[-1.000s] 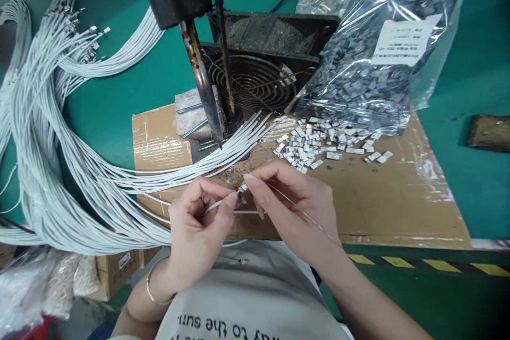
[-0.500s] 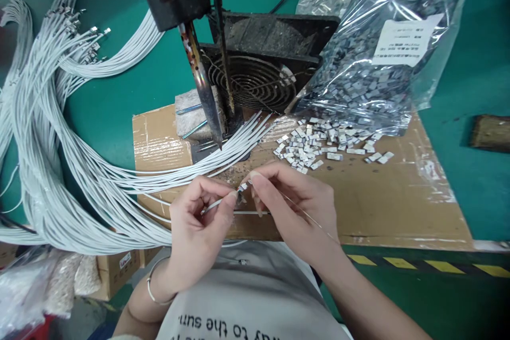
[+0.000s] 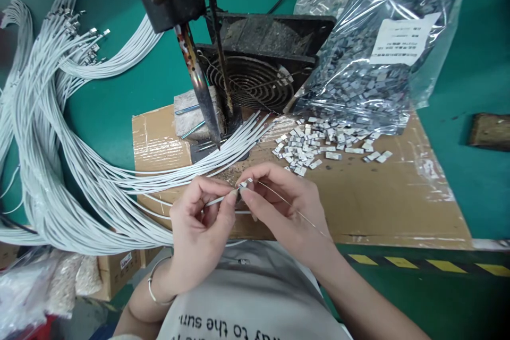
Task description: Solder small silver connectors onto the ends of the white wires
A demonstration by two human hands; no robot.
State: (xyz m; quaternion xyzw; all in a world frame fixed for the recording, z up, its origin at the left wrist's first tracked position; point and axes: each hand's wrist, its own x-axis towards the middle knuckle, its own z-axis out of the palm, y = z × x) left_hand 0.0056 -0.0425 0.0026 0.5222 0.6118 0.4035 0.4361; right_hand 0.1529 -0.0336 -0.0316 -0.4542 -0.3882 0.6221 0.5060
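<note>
Between thumb and index finger, my left hand [image 3: 205,223] pinches a white cable [image 3: 214,201] near its end. My right hand [image 3: 285,204] has its thumb and forefinger closed on a small metal connector [image 3: 246,183] at that cable end. A thin wire [image 3: 306,219] runs from the right fingers across the palm toward the wrist. The fingertips of both hands nearly touch. Just beyond them lie the ends of a bundle of white cables [image 3: 223,156], and a pile of small connectors [image 3: 311,143] rests on the cardboard [image 3: 382,196].
A soldering iron [image 3: 203,98] on a black holder points down above the cable bundle. Behind it stands a black fan [image 3: 251,82]. A bag of connectors [image 3: 366,74] lies at the back right, a brown block [image 3: 490,131] farther right. Thick white cable bundles [image 3: 51,133] cover the left.
My right hand has moved slightly left, its thumb and forefinger now closed round the connector beside my left fingertips. My left hand is almost unmoved.
</note>
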